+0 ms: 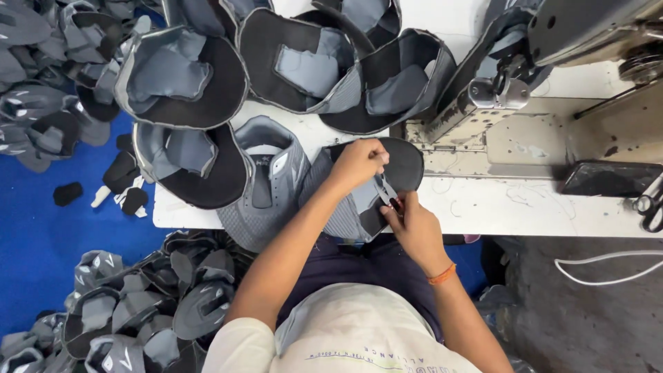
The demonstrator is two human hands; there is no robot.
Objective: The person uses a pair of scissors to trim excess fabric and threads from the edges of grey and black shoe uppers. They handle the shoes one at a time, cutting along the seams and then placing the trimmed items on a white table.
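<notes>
on the white worktable [525, 207], just beside the sewing machine [511, 103], the left hand [356, 162] gripped a grey shoe upper [345, 207] while the right hand [414, 224] held small snips [388, 193] closed.

No packages, signs or lit screens appear in your view. The nearest thing to a screen is a dark, flat rectangular device [609, 179], seemingly a phone, lying tilted at the right of the white table [525, 207] beside the sewing machine base; its face is black and blank. One grey shoe upper [266, 173] bears a small white mark on its tongue, too small to make out.
</notes>
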